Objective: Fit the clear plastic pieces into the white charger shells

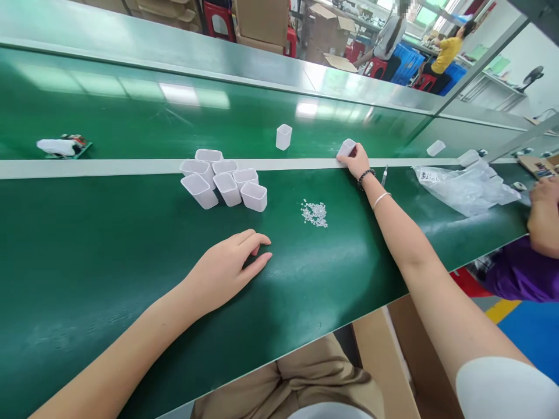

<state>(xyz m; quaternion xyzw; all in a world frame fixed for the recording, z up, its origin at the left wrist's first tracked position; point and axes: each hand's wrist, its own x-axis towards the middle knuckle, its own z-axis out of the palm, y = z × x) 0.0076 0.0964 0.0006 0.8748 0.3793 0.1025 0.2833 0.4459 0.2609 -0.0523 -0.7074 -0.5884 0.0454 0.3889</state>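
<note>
My right hand (357,161) reaches far forward and grips a white plastic cup (346,148) at the pale strip on the green table. My left hand (238,259) rests on the green surface, fingers apart, with nothing in it. Between the hands lies a small heap of tiny clear pieces (314,213). Ahead of my left hand stands a cluster of several white plastic cups (227,189), their open mouths facing up or tilted toward me. Another white cup (283,137) stands by itself beyond the strip.
A clear plastic bag (465,186) lies to the right, near a pen-like tool (384,176). A co-worker's hand (545,212) is at the right edge. At far left sits a white object with a small circuit board (65,146). A metal ledge (244,64) runs along the back.
</note>
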